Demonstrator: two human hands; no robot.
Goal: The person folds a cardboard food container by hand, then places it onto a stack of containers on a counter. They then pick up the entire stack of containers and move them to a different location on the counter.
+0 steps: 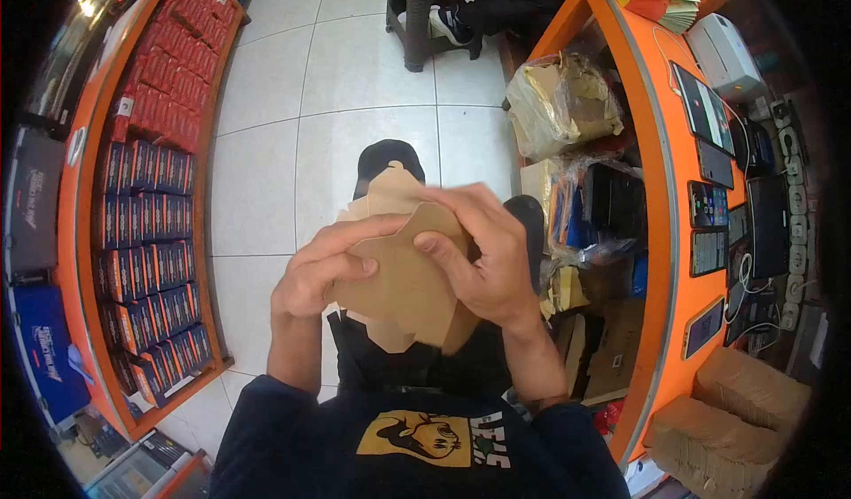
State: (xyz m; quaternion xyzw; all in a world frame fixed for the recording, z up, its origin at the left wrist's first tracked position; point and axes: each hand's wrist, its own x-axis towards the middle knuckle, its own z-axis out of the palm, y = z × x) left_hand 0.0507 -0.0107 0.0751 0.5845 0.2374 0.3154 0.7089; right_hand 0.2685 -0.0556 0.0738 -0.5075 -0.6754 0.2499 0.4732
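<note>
In the middle of the head view, over my lap, I hold a brown cardboard box blank (403,286) with cut flaps and angled edges. My left hand (330,264) is closed on its left side, thumb lying on the near face and fingers behind. On the other side my right hand (487,264) grips the upper right edge, with its thumb pressed on the face and its fingers curled over the top, slightly blurred. More brown cardboard flaps (387,189) stick up behind the front panel. My hands hide part of the edges.
A shelf at left holds red boxes (177,56) and dark blue-orange boxes (155,268). On the orange counter (651,171) at right lie several phones (708,205) and stacks of flat brown cardboard (718,437). Bagged goods (567,105) sit below; a dark stool (415,20) and a person's shoe (450,23) are ahead.
</note>
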